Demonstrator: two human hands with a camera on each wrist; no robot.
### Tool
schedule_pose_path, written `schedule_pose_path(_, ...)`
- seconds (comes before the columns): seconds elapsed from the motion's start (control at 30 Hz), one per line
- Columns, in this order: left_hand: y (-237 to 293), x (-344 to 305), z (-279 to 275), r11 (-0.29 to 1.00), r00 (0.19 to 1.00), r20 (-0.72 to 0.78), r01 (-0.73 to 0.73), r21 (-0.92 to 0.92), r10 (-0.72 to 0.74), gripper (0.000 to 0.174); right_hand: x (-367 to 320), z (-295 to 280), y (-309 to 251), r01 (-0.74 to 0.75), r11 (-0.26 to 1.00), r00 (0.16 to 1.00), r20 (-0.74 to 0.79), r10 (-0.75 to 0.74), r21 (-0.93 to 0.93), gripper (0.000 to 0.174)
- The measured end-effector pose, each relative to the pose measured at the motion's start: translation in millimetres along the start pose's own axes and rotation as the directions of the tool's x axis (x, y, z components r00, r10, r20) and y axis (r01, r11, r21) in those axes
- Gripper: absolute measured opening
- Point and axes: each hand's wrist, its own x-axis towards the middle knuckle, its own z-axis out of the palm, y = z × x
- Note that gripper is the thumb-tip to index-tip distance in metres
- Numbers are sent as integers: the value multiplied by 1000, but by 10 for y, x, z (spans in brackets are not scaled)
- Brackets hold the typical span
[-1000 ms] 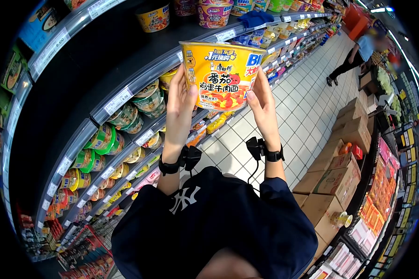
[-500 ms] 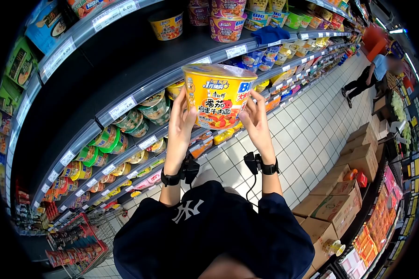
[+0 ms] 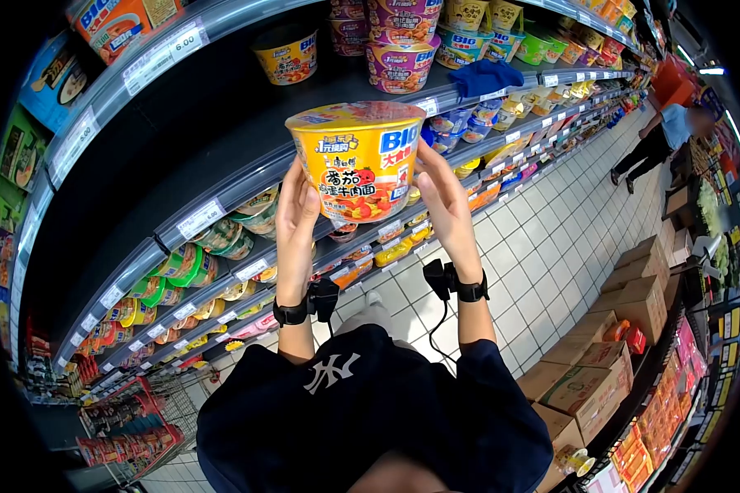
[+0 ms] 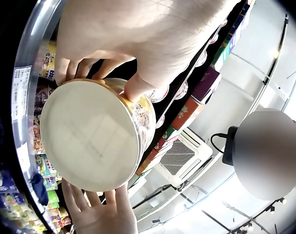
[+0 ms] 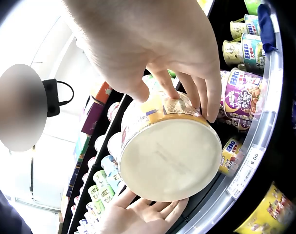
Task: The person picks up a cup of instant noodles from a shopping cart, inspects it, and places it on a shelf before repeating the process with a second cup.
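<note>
Both hands hold a yellow instant noodle bowl (image 3: pixel 358 168) upright in front of the chest, its lid and the blue "BIG" print showing in the head view. My left hand (image 3: pixel 298 222) grips its left side, thumb toward me and fingers behind. On the other side my right hand (image 3: pixel 448 209) has its fingers bent round the wall near the "BIG" print. From below, the wrist views show the bowl's pale round base (image 4: pixel 89 136). There the left thumb presses the wall in the left wrist view, and the right fingertips touch the wrapped side in the right wrist view.
A curved store shelf (image 3: pixel 201 218) with price tags runs along the left, holding stacked noodle bowls. Another yellow bowl (image 3: pixel 288 59) and a blue cloth (image 3: pixel 487 78) are on it. Cardboard boxes (image 3: pixel 588 382) line the right, a shopping cart (image 3: pixel 144 427) stands lower left, and a person (image 3: pixel 662 135) is farther off.
The bowl has turned in the hands, bringing the "BIG" print more to the front and showing more of the lid. It sits farther left and a bit lower in the head view.
</note>
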Motion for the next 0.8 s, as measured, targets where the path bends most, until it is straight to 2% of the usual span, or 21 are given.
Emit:
schedule_pose_path(0.07,-8,113,22,994,996,-52,-75,76,79,64,183,-26,46,24,1000,1000,5,-24,-2,49)
schedule_pose_path(0.1,20,145,40,989,992,-75,-94,113,103,65,270,-49,99,29,998,999,24,-28,-61,49)
schedule_pose_path(0.13,53,198,63,989,991,-89,-93,116,103,65,354,-60,137,36,992,999,44,-31,-119,49)
schedule_pose_path(0.2,123,361,112,975,975,-98,-190,118,201,67,545,-40,130,49,992,997,70,-41,-120,49)
schedule_pose_path(0.27,114,508,94,977,971,-122,-193,92,204,66,732,-11,152,38,998,995,99,-34,-45,49)
schedule_pose_path(0.47,-5,874,-93,971,973,-62,-214,107,221,55,1270,-13,344,82,996,968,239,-71,-37,47)
schedule_pose_path(0.57,-36,990,-154,969,972,-78,-209,130,221,52,1434,27,527,58,997,956,286,-69,47,43)
schedule_pose_path(0.63,-70,1053,-186,959,971,-82,-203,200,223,53,1505,55,632,53,997,955,288,-66,50,43)
schedule_pose_path(0.8,-151,1218,-223,952,968,-103,-200,233,228,51,1684,52,850,49,998,959,278,-58,38,41)
